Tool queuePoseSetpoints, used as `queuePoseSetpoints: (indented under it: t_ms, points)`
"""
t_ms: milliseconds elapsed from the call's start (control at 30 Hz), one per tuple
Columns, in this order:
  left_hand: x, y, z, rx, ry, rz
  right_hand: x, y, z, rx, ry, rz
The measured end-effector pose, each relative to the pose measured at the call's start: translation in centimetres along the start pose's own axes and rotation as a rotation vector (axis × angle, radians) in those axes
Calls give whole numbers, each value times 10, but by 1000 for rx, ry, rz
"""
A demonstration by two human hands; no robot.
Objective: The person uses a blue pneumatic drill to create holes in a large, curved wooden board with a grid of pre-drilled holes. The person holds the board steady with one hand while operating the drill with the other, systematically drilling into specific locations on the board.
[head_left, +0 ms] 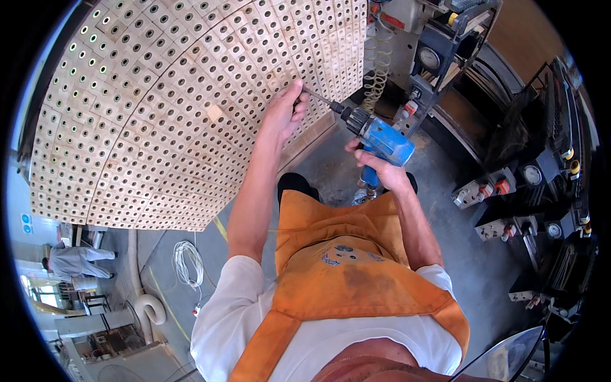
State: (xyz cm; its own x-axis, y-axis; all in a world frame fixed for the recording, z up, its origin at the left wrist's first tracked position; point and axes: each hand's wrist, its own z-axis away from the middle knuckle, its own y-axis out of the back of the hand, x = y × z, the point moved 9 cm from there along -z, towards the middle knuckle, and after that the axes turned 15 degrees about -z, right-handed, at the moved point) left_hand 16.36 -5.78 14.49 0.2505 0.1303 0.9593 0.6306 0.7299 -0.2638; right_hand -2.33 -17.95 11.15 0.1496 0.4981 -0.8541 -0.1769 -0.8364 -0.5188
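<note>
Blue plastic casing marks the power drill (389, 143), just right of centre in the upper half of the frame, tilted so that its black chuck (358, 121) and slim bit (320, 95) run toward the upper left. The right hand (384, 167) is wrapped around its grip from below, fingers clamped on it. Left of the bit, the left hand (284, 114) is raised in front of the panel, its fingers curled close together beside the tip; whether they pinch the tip or anything small cannot be told. Pale wooden blocks make up that large panel (153, 95), which fills the upper left and is dotted with rows of dark-ringed holes; one lighter block (214, 113) stands out near its middle. An orange apron (356, 280) over a white shirt (232, 302) takes up the lower centre. Black machinery with a round gauge (428, 58) lines the right side, and a coiled yellowish hose (380, 57) hangs at the top, right of the panel. At lower left, a looped white cable (187, 262) lies on the grey floor (170, 299), near a ribbed duct (135, 258) and, farther off, another person in grey (73, 260).
</note>
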Motion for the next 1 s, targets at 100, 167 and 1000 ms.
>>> queuePoseSetpoints:
  t_ms: [100,167,1000]
  points:
    - [10,1,-4,-49,2,-40,-1,-5,0,13,22,-36]
    - [8,2,0,-97,9,-93,5,0,2,12,-20,-172]
    - [-128,-8,49,-91,323,93,-14,-34,-33,103,131,114]
